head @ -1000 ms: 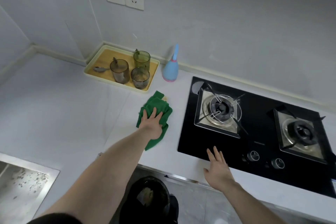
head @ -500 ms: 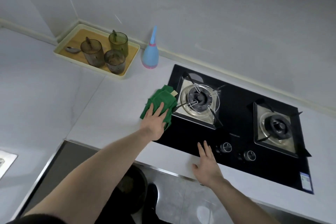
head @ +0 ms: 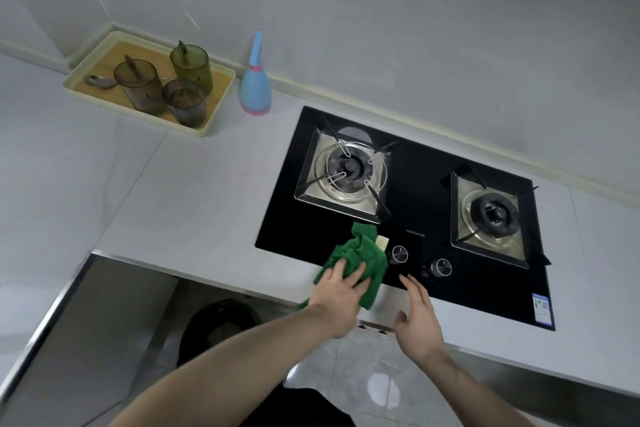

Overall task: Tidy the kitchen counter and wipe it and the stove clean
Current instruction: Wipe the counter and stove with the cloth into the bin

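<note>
Green cloth (head: pixel 360 255) lay under the left hand (head: pixel 337 291), fingers flat and pressing it onto the front edge of the black stove (head: pixel 408 218) — half a second before, it sat at the stove's left side. The right hand (head: pixel 417 317) hovered beside it, fingers loose, holding nothing. Counted: two burners, two knobs (head: pixel 398 254), three tinted cups (head: pixel 140 85) and one spoon on one tray (head: pixel 218 114), one blue bottle (head: pixel 255 83) on the counter (head: pixel 194 191). Small lettering above the knobs and a sticker (head: pixel 542 309) at the stove's corner were too small to read.
</note>
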Tool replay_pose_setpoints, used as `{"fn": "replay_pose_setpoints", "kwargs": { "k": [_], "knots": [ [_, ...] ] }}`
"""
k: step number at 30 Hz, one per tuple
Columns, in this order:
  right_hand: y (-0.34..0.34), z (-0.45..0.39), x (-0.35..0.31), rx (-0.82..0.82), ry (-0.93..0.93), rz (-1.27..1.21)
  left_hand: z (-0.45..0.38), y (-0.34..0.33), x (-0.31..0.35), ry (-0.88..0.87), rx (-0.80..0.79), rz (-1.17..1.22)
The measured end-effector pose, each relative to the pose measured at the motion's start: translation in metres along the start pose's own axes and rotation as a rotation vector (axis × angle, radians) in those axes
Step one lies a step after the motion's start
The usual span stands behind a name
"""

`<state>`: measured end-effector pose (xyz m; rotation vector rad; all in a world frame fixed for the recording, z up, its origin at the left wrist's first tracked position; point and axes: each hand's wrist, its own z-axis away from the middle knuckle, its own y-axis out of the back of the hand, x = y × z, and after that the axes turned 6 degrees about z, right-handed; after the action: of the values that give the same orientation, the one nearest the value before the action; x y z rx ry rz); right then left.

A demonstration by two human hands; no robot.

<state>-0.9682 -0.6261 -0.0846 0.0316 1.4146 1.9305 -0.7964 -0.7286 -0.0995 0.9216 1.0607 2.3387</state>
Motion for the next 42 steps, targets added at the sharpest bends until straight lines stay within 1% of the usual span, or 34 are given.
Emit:
{"fn": "replay_pose_setpoints", "kwargs": {
  "k": [2, 4, 6, 7, 9, 11, 14, 16, 18, 21, 23, 25, 26, 28, 31, 36, 40, 42],
  "knots": [
    [0.005, 0.002, 0.012, 0.013, -0.034, -0.006, -0.009, 0.006, 0.022, -0.026, -0.065, 0.074],
    [0.007, 0.004, 0.019, 0.029, -0.061, -0.041, -0.014, 0.015, 0.027, -0.049, -0.084, 0.172],
    [0.005, 0.006, 0.015, 0.029, -0.026, -0.06, -0.008, 0.024, 0.014, -0.07, -0.025, 0.373],
    [0.001, 0.006, 0.008, 0.028, 0.025, -0.057, -0.002, 0.028, 0.003, -0.075, 0.031, 0.461],
    [-0.009, 0.003, -0.009, 0.021, 0.143, -0.04, 0.018, 0.036, -0.021, -0.063, 0.151, 0.53],
    [-0.024, -0.007, -0.027, 0.006, 0.204, 0.042, 0.036, 0.036, -0.046, -0.004, 0.242, 0.505],
    [-0.043, -0.022, -0.041, 0.015, 0.185, 0.244, 0.061, 0.033, -0.08, 0.127, 0.298, 0.421],
    [-0.045, -0.024, -0.034, 0.044, 0.215, 0.314, 0.074, 0.03, -0.101, 0.203, 0.293, 0.381],
    [-0.038, -0.021, -0.015, 0.065, 0.284, 0.32, 0.085, 0.025, -0.121, 0.262, 0.262, 0.331],
    [-0.025, -0.015, 0.024, 0.041, 0.325, 0.353, 0.1, 0.018, -0.148, 0.339, 0.215, 0.248],
    [-0.015, -0.01, 0.05, 0.067, 0.267, 0.343, 0.109, 0.013, -0.162, 0.394, 0.213, 0.218],
    [-0.004, -0.006, 0.069, 0.126, 0.145, 0.282, 0.12, 0.008, -0.174, 0.463, 0.208, 0.214],
    [0.0, -0.005, 0.075, 0.147, 0.089, 0.259, 0.126, 0.005, -0.18, 0.499, 0.198, 0.214],
    [0.001, -0.005, 0.074, 0.165, 0.036, 0.247, 0.139, -0.001, -0.193, 0.553, 0.167, 0.191],
    [-0.017, -0.003, 0.05, 0.206, 0.022, 0.195, 0.159, -0.01, -0.206, 0.564, 0.123, 0.144],
    [-0.066, 0.007, -0.022, 0.222, 0.156, 0.098, 0.178, -0.016, -0.202, 0.551, 0.114, 0.187],
    [-0.105, 0.009, -0.1, 0.128, 0.332, 0.062, 0.204, -0.025, -0.211, 0.564, 0.163, 0.243],
    [-0.122, 0.008, -0.141, 0.095, 0.38, 0.06, 0.224, -0.028, -0.219, 0.576, 0.21, 0.27]
  ]
}}
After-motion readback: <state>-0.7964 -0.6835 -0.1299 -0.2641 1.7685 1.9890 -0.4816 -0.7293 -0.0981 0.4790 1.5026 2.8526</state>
